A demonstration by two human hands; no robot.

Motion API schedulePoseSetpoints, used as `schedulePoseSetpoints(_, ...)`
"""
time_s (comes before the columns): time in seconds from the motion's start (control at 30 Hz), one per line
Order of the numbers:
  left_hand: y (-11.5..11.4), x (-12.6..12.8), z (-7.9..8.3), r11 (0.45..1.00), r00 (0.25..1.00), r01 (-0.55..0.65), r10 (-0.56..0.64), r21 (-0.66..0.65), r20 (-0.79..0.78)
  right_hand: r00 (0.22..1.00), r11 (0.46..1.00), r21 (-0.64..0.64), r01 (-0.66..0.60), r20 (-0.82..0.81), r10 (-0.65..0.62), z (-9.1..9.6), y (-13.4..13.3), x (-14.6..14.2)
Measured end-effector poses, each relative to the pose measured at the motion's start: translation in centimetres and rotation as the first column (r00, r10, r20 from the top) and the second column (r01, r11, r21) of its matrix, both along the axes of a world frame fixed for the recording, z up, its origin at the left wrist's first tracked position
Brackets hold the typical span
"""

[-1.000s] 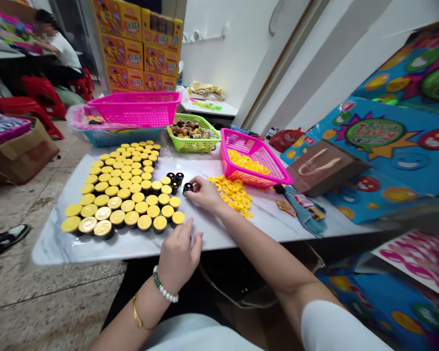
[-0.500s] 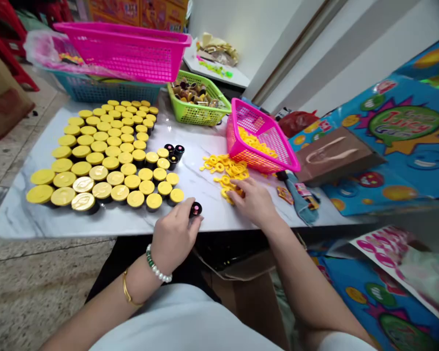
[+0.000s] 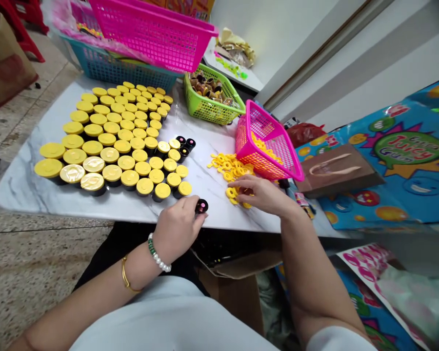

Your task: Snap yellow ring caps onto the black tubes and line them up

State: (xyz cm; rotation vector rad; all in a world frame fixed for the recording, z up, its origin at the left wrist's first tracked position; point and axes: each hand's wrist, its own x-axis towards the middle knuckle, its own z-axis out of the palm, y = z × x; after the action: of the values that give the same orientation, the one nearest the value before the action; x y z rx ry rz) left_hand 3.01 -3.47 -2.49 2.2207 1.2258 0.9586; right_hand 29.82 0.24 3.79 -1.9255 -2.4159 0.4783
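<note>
Near the table's front edge, my left hand (image 3: 179,224) is closed around a small black cup (image 3: 202,206), open at the top with something pink inside. My right hand (image 3: 261,195) reaches over a pile of yellow plastic ring-shaped pieces (image 3: 229,165), its fingers bent and spread above them; whether a fingertip touches one I cannot make out. Left of my hands stand many black cups with yellow lids (image 3: 125,162) in close rows. Several uncovered black cups (image 3: 185,142) stand at the right end of those rows.
A pink basket (image 3: 269,170) with yellow pieces stands right of the pile. Behind are a green basket (image 3: 212,114) of small brown and gold items and a stacked pink basket (image 3: 161,44) over a blue basket (image 3: 124,78). A brown paper bag (image 3: 336,170) lies at right.
The view has shifted and tilted slightly. My right hand has moved over the yellow pieces with its fingers still bent. My left hand keeps hold of the black cup.
</note>
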Motion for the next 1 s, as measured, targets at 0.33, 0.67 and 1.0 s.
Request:
schedulePoseSetpoints(0.33,0.0,0.0,0.2,0.999,0.999,0.014,-0.015,-0.032,-0.039,0.887,0.937,0.134,0.322,-0.389,-0.249,-0.9,-0.9,-0.5)
schedulePoseSetpoints(0.67,-0.1,0.0,0.3,0.997,0.998,0.020,-0.024,-0.077,-0.050,0.855,0.962,0.133,0.237,-0.499,-0.142,-0.4,-3.0,-5.8)
schedulePoseSetpoints(1.0,0.1,0.0,0.2,0.992,0.998,0.036,-0.043,-0.121,-0.051,0.546,0.917,-0.352,0.189,-0.739,-0.396,-1.0,-3.9,-9.4)
